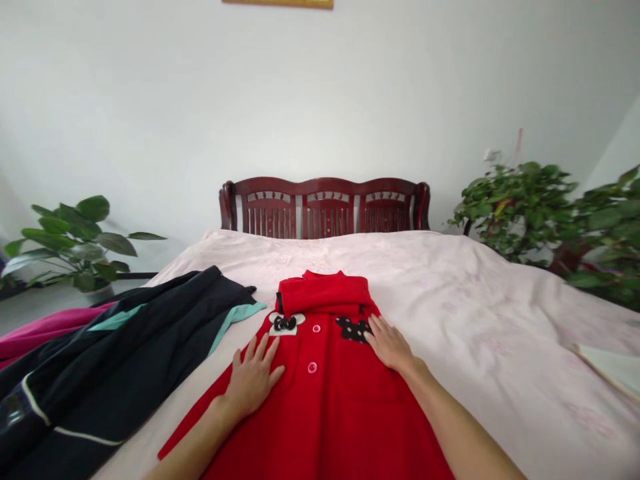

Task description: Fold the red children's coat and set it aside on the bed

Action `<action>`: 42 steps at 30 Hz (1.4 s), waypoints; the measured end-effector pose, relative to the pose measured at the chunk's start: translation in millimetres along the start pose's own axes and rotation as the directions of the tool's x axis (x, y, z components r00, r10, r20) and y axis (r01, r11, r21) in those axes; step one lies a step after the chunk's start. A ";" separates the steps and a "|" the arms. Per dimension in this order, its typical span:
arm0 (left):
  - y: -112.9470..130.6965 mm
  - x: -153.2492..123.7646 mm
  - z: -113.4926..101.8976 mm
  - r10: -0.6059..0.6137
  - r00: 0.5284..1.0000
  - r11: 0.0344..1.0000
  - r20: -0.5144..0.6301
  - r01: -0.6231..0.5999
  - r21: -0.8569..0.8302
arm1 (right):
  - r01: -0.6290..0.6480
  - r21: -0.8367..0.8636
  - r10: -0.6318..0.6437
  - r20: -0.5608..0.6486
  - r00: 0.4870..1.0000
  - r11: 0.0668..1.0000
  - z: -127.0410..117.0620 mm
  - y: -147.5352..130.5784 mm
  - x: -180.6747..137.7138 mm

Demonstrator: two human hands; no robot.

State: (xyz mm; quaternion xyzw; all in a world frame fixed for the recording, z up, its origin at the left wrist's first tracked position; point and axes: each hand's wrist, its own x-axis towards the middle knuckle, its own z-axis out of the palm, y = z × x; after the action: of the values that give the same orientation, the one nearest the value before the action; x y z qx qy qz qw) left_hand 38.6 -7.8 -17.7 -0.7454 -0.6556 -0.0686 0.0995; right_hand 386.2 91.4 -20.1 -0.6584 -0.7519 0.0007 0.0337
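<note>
Fingers on both your left hand (255, 379) and right hand (389, 343) are lying spread and flat, gripping nothing, pinning the red coat (325, 387) smooth on the bed (500, 320). Forearms are reaching straight forward, palms down beside the button row. Dark jacket (100, 360) is lying left.

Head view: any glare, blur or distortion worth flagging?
Head view: soft even light, no glare, only faint shadow under the left hand and right hand on the red buttoned wool coat. Centre sharp; wide-lens stretch bends the pale pink bedsheet and the dark navy jacket with teal trim at the edges.
</note>
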 end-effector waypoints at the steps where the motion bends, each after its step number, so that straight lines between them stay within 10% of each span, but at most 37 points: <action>1: 0.0 -3.7 7.4 -0.008 1.000 1.000 -0.009 0.008 0.009 | -0.007 -0.008 0.007 0.005 1.000 1.000 9.9 4.2 -0.3; 17: -4.5 -77.3 5.1 0.182 0.982 0.980 -0.054 -0.186 -0.065 | 0.017 0.026 -0.016 -0.063 0.998 1.000 13.6 7.2 -24.7; 34: -6.9 -156.9 -24.1 0.280 0.959 0.944 0.047 -0.266 -0.196 | 0.113 -0.044 -0.117 -0.103 0.988 0.993 16.4 25.1 -159.4; 42: 12.2 -123.8 -64.6 0.176 0.978 0.894 0.108 -0.113 -0.434 | 0.122 -0.082 -0.128 -0.074 0.989 0.989 -49.8 -20.7 -171.9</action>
State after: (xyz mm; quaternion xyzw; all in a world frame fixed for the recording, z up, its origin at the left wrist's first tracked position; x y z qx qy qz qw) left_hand 36.3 -143.9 15.5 -0.7988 -0.5729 -0.1483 -0.1082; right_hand 390.8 -83.7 22.0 -0.6101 -0.7894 -0.0565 0.0380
